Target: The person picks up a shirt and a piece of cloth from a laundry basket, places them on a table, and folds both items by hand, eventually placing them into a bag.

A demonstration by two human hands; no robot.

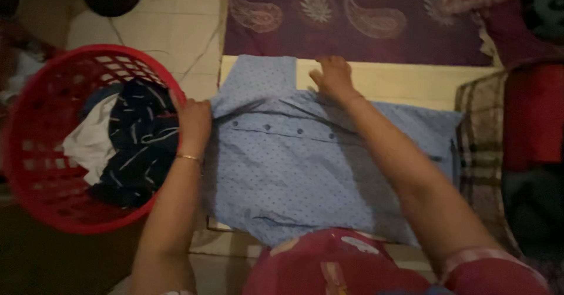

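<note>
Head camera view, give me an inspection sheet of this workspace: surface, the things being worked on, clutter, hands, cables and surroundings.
Surface: pale wooden board lying on a tiled floor.
Work things: light blue dotted button shirt spread flat on the board, button row showing.
Clutter: red plastic laundry basket beside the shirt, holding a dark striped garment and a white cloth.
Hands: left hand rests open at the shirt's edge beside the basket, no grip seen; right hand presses flat on the shirt's far edge.
Cables: thin dark cords trail across the tiles.
Surroundings: maroon paisley cloth beyond the board; checked fabric at the side; dim light.
</note>
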